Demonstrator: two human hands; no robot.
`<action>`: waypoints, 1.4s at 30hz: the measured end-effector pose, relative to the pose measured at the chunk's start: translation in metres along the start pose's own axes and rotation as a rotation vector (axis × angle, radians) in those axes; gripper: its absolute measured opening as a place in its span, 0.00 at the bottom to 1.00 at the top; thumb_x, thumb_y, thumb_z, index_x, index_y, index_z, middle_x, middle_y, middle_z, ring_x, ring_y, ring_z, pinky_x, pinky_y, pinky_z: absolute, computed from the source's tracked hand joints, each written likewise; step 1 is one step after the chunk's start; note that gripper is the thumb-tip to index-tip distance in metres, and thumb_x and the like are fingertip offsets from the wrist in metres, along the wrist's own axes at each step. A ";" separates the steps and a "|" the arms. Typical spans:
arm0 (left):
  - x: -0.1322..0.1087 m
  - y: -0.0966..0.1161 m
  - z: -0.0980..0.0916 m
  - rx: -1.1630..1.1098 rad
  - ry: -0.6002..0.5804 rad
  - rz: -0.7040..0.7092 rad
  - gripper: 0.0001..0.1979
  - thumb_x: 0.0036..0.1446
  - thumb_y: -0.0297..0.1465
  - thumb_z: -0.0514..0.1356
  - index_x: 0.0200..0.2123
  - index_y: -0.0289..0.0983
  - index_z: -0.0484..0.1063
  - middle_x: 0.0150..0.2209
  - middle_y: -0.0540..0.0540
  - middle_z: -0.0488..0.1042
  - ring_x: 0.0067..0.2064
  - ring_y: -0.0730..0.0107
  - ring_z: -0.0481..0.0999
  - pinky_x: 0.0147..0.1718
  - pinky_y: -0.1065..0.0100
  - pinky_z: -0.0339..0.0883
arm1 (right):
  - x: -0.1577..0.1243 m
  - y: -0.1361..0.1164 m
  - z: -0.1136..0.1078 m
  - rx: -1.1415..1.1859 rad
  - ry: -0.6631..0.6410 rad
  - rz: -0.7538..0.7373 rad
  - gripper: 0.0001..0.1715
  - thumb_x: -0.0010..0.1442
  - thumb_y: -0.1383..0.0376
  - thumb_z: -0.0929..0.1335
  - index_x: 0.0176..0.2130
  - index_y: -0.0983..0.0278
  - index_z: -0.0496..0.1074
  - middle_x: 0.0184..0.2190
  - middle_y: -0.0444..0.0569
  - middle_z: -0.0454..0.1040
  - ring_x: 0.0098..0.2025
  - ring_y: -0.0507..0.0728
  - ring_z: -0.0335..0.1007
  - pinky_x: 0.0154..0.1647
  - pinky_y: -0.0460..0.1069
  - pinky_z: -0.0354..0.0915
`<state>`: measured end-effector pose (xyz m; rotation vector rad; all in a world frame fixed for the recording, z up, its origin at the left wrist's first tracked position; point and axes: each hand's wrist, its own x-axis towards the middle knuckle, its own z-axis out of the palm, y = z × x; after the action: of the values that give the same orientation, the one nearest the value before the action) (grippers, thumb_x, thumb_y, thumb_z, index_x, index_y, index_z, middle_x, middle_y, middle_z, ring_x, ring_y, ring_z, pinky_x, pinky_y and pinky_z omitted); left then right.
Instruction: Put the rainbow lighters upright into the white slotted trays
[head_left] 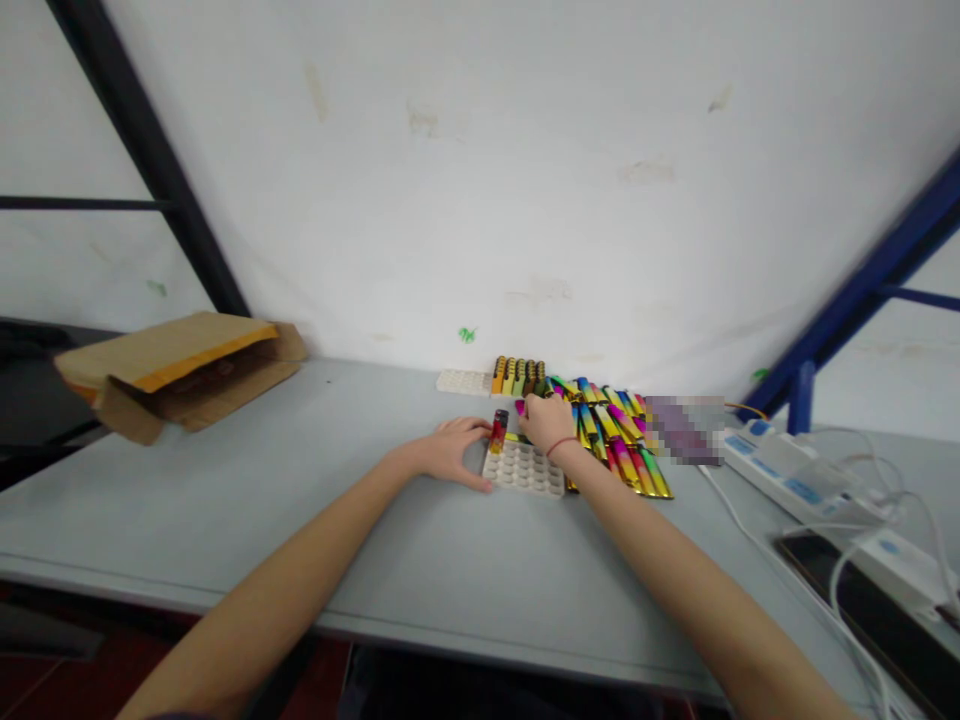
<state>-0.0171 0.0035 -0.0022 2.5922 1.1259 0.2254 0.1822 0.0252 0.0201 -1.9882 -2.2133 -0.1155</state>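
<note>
A white tray with rows of round holes [529,468] lies on the table before me. One red lighter with a dark top [498,432] stands upright at its back left corner. My left hand [450,452] rests by the tray's left side, thumb and fingers apart, fingertips beside the lighter. Over the tray's back right side, my right hand [547,420] is closed in a pinch. A bit of shiny magenta shows at its fingertips; the rest of that thing is hidden. Right of this hand lie several rows of shiny, gold-ended rainbow sticks [619,425].
At the wall stand several upright lighters [517,376] in a block, beside another white tray [463,382]. An open cardboard box [195,365] lies at the left. On the right are a power strip [795,480], white cables and a dark flat device [862,600].
</note>
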 end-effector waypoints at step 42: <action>0.095 -0.036 0.009 0.019 0.277 0.052 0.12 0.60 0.32 0.53 0.36 0.36 0.77 0.40 0.44 0.74 0.44 0.63 0.72 0.48 0.65 0.64 | -0.065 0.065 0.002 1.235 0.210 -0.153 0.16 0.55 0.57 0.68 0.40 0.63 0.66 0.33 0.48 0.72 0.34 0.55 0.71 0.38 0.50 0.68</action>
<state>0.0249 0.0945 -0.0209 2.6677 1.1529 0.6042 0.2534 -0.0305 0.0035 -1.0390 -1.5821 0.7799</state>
